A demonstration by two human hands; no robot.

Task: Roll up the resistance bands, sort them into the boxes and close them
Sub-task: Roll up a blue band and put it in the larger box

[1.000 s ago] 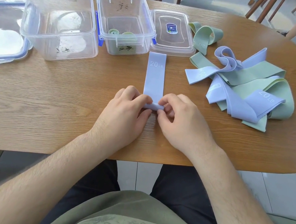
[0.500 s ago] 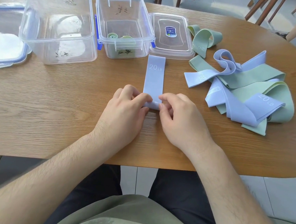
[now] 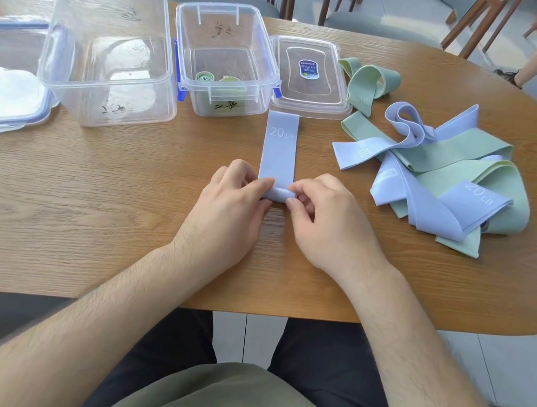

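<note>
Wooden table [image 3: 71, 211] carries all. Large box [image 3: 79, 24], left of small box [image 3: 183, 38]: open, no bands seen inside. Loose pile [image 3: 452, 169], right of small box: green and lilac bands, all unrolled. Small box: open, two green rolls [image 3: 205, 77] inside. Lilac band [image 3: 279, 150], flat before small box: roll barely begun, left hand [image 3: 228, 215] and right hand [image 3: 328, 228] pinching near end. Judged early; closing untouched.

One head-worn view looks forward and down across the table [image 3: 88, 213] from its near edge, close above it; chairs [image 3: 379, 25] stand beyond its far edge.
</note>
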